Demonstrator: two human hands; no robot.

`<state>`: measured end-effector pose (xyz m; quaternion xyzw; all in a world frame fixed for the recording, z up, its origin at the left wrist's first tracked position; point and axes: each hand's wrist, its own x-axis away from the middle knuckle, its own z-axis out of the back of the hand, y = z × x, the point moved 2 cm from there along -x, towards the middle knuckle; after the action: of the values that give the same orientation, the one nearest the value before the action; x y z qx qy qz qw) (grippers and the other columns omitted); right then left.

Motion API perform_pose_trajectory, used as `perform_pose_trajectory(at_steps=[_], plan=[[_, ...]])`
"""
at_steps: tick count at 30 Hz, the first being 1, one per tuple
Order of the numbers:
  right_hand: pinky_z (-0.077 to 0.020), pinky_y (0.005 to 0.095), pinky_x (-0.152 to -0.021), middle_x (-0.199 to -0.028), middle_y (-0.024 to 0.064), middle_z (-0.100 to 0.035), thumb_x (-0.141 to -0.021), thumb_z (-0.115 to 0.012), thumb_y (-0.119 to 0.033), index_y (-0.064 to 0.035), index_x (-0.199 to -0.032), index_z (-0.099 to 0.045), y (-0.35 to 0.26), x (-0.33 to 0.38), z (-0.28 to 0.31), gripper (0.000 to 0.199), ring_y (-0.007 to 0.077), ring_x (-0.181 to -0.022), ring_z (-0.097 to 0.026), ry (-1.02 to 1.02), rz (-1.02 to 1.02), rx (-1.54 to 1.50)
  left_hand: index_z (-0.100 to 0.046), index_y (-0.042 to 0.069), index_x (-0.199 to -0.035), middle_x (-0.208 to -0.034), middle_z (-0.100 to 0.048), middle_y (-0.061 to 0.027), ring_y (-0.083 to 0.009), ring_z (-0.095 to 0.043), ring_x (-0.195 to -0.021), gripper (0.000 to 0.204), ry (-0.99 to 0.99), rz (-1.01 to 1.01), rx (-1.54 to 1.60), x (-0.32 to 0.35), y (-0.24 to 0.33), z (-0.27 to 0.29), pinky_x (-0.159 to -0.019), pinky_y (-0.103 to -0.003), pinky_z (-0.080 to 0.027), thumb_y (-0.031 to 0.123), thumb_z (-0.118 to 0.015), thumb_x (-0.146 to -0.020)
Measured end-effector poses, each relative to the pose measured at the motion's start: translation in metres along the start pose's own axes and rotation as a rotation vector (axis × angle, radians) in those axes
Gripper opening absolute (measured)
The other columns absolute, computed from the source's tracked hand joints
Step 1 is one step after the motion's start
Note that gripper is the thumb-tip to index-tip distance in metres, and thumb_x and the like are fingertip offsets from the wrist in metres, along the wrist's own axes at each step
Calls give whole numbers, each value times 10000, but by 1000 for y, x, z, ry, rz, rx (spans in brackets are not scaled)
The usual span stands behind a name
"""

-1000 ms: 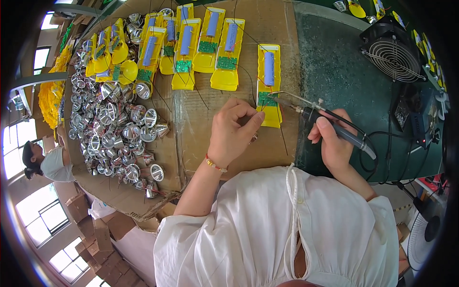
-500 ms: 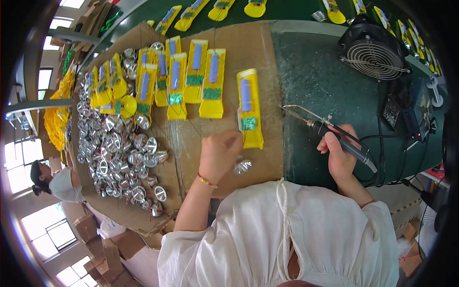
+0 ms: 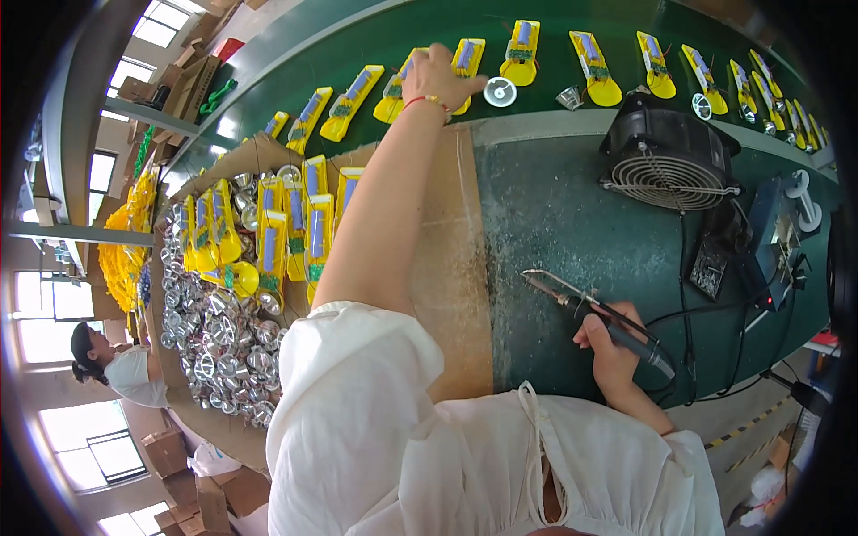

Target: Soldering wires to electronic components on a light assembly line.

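Observation:
My left hand (image 3: 433, 79) reaches far forward over the green belt, fingers and thumb spread. It is over or beside a yellow flashlight housing (image 3: 468, 55) with a blue cell and green circuit board; contact is hard to make out. A round silver reflector (image 3: 500, 92) lies just right of the thumb. Another yellow housing (image 3: 399, 92) is partly behind the hand. My right hand (image 3: 615, 350) is closed round the dark handle of a soldering iron (image 3: 626, 340), a thin metal tube running along it. Its tip (image 3: 536, 277) points up and left above the green mat.
Silver reflectors (image 3: 210, 344) lie heaped at left, with yellow housings (image 3: 271, 241) stacked beside them on cardboard (image 3: 451, 259). A black fan (image 3: 666, 161) with a wire grille stands at right, near a solder spool (image 3: 804, 201) and cables. A person (image 3: 116, 362) is at far left.
My left hand has moved from the cardboard out to the belt and spread its fingers. The single housing and reflector are gone from the cardboard. The view has shifted; the right hand keeps the soldering iron.

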<state>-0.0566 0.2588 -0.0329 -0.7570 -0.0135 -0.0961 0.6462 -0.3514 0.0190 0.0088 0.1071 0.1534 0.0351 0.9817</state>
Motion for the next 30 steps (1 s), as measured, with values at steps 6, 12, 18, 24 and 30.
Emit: perform_pose_trajectory(at_steps=[6, 12, 18, 24, 30], plan=[[-452, 221, -483, -651, 90, -566, -804, -597, -55, 17, -890, -492, 3, -5, 1, 154, 120, -534, -554, -7, -48, -2, -511, 11, -979, -872, -635, -158, -299, -627, -804, 553, -350, -86, -137, 61, -9, 37, -713, -344, -503, 451, -634, -667], [-369, 198, -463, -605, 49, -517, -843, -545, -125, -1, -905, -506, 6, -6, 2, 145, 101, -507, -495, 20, 54, 63, -494, 64, -943, -793, -561, -109, -298, -596, -678, 466, -146, -49, 133, 242, -9, 92, -606, -370, -480, 392, -675, -667], [-383, 197, -466, -618, 51, -526, -839, -547, -107, 5, -913, -513, 3, -3, -9, 139, 101, -512, -501, -28, 124, 62, -547, 74, -824, -780, -556, -86, -266, -568, -657, 379, 151, 177, 165, 310, -65, 140, -557, -345, -469, 328, -741, -621], [-396, 204, -470, -620, 55, -524, -823, -565, -118, 12, -911, -515, -2, 14, -17, 165, 113, -516, -507, -54, 140, 61, -615, 87, -728, -800, -532, -55, -258, -503, -818, 200, 258, 413, -531, 322, -166, 169, -714, -379, -397, 258, -697, -664], [-393, 206, -465, -613, 70, -530, -817, -563, -83, 22, -904, -509, -8, 28, -17, 146, 120, -511, -512, -64, 140, 84, -639, 72, -713, -810, -558, -44, -259, -501, -829, 100, 261, 223, -175, 325, -151, 155, -733, -375, -377, 168, -664, -701]])
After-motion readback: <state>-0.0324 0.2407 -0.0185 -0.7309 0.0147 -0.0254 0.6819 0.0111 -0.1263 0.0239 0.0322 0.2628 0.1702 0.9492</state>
